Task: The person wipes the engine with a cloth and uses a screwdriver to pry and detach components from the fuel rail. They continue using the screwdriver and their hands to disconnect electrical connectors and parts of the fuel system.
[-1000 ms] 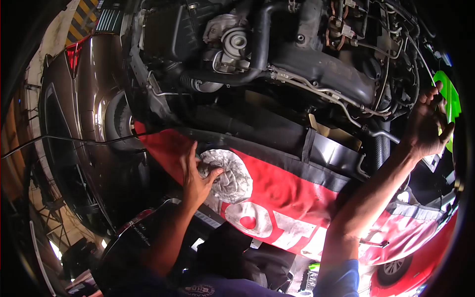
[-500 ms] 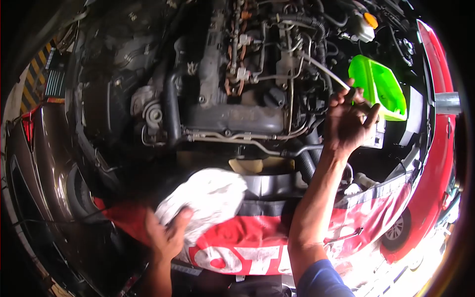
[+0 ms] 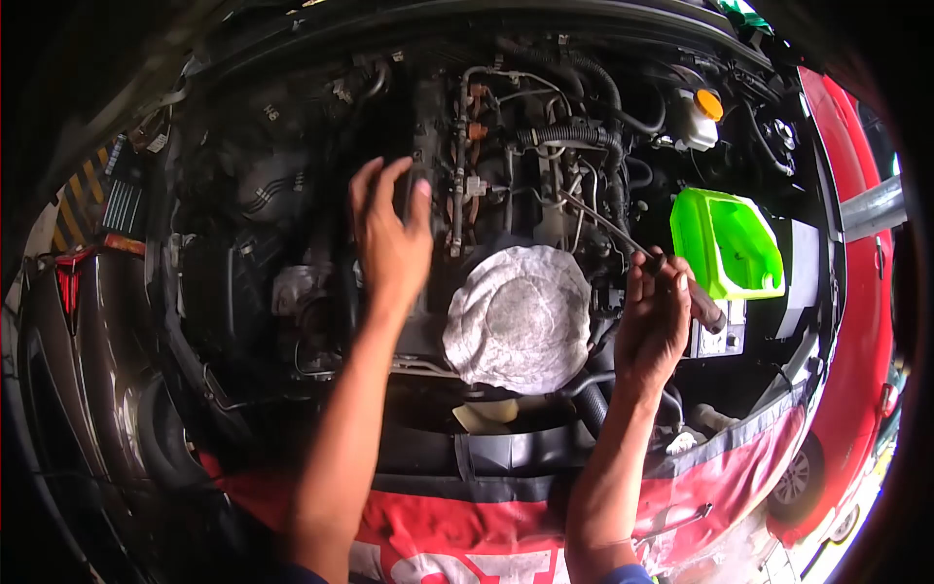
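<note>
My left hand (image 3: 392,238) hovers over the left part of the engine (image 3: 425,117), fingers apart and nothing in them. In my right hand (image 3: 654,321) is a long screwdriver (image 3: 707,310); its dark handle sticks out past the fingers and its thin shaft slants up and left to the engine's metal pipes. A round, crumpled white cloth (image 3: 519,319) with a grey-stained middle lies on the front of the engine, between my two hands. Close by my right hand, a bright green plastic container (image 3: 693,258) sits on the right side of the bay.
A red cover (image 3: 428,526) with white letters hangs over the car's front edge. At the back right is a white reservoir (image 3: 699,127) with an orange cap. Hoses run around the engine. A dark car (image 3: 117,360) stands at left, a red car (image 3: 861,292) at right.
The white cloth has gone from over the red cover onto the engine. My left hand has moved forward, away from it. My right hand still holds the screwdriver, its handle now showing; the view has shifted.
</note>
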A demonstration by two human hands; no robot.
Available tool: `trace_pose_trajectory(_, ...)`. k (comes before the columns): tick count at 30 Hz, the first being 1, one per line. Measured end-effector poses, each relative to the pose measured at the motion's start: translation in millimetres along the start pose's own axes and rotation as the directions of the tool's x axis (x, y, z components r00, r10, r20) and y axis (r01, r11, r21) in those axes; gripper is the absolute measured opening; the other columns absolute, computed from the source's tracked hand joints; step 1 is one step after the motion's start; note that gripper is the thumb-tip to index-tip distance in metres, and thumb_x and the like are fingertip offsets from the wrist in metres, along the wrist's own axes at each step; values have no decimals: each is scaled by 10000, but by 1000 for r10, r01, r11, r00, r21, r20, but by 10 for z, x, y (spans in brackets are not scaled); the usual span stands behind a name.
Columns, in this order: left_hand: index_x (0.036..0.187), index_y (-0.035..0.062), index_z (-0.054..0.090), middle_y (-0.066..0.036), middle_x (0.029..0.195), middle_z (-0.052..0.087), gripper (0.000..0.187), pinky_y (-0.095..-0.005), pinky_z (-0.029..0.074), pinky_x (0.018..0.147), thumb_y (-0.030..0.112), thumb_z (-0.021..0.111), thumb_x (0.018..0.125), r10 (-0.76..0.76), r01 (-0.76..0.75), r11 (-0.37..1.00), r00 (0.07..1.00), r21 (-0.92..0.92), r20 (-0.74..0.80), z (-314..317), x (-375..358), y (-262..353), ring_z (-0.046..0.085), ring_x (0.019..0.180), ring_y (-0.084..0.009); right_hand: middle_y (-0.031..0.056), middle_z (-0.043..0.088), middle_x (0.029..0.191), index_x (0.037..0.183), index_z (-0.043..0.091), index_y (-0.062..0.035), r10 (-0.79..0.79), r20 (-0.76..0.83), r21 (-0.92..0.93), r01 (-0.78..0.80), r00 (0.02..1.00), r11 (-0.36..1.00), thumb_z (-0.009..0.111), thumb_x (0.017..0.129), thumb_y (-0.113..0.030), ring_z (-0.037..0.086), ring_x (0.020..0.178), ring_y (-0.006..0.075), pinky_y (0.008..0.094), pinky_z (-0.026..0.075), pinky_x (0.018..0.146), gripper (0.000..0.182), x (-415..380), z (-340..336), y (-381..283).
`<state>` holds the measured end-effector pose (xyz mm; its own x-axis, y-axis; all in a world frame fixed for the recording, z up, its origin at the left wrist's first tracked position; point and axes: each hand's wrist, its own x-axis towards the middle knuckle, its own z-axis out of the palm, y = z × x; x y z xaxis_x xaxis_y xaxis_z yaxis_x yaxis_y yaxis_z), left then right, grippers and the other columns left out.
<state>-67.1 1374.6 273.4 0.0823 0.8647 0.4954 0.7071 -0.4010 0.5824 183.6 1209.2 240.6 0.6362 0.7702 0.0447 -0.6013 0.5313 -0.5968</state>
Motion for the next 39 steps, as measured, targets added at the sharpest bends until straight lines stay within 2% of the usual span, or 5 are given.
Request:
trace_pose_trajectory(10, 1268, 122, 717, -251, 1545, 459, 293, -445, 438, 1165, 181, 720, 980, -66, 66, 998, 958, 9, 279, 903, 872, -573, 412, 1473, -421, 169, 679, 1178, 1303, 569, 54, -25, -36, -291, 13, 999, 957, 739, 946, 13, 728, 1049, 321, 425, 601, 995, 398, -89, 265, 124)
trace_pose_trajectory(27, 1088, 124, 635, -241, 1387, 507, 87, -512, 430, 1096, 131, 627, 1002, 147, -129, 985, 976, -116, 158, 1044, 881, -620, 497, 1328, -452, 168, 684, 1224, 1226, 634, 37, -128, 106, -576, 166, 986, 801, 807, 899, -13, 657, 1239, 327, 440, 553, 1040, 374, -220, 478, 310)
trace_pose_trajectory(32, 1109, 65, 646, -239, 1309, 573, 198, -492, 415, 1103, 237, 647, 1012, 183, -169, 981, 968, -90, 170, 1035, 888, -602, 519, 1292, -425, 317, 513, 1517, 1434, 485, 79, -12, 176, -406, 84, 984, 910, 830, 913, -206, 610, 1324, 404, 471, 526, 1092, 687, -154, 1039, 323)
trace_pose_trajectory(35, 1096, 66, 643, -231, 1271, 586, 191, -494, 425, 1080, 234, 659, 1007, 197, -181, 978, 964, -101, 181, 1046, 910, -604, 533, 1250, -427, 232, 463, 1583, 1472, 483, -3, 38, 231, -231, 17, 972, 973, 789, 945, -207, 501, 1444, 344, 454, 415, 1191, 642, -32, 1238, 521)
trace_pose_trajectory(39, 1086, 77, 638, -222, 1260, 577, 158, -499, 440, 1052, 218, 641, 1017, 207, -194, 977, 965, -91, 163, 1071, 909, -649, 539, 1226, -429, 140, 545, 1395, 1382, 558, -21, 61, 162, -667, 63, 985, 742, 749, 952, -159, 544, 1331, 282, 399, 417, 1154, 490, 166, 1351, 792)
